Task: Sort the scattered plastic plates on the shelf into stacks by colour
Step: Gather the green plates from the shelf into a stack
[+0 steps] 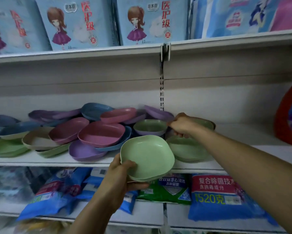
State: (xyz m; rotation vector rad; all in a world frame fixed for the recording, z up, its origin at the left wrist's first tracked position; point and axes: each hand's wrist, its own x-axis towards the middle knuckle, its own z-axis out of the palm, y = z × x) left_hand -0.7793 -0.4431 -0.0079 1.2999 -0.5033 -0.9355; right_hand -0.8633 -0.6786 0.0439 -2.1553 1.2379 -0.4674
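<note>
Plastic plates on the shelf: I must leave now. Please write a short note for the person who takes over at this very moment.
Left hand: holds a small stack of green plates in front of the shelf edge.
Right hand: reaches toward the back and grips the rim of a rear green plate.
On the shelf: a loose green plate lies below the right hand. The mixed pile of pink, blue, purple, beige and green plates lies further left.
Done: only some green plates are gathered.
Left: collect the other greens, then stack each other colour.
</note>
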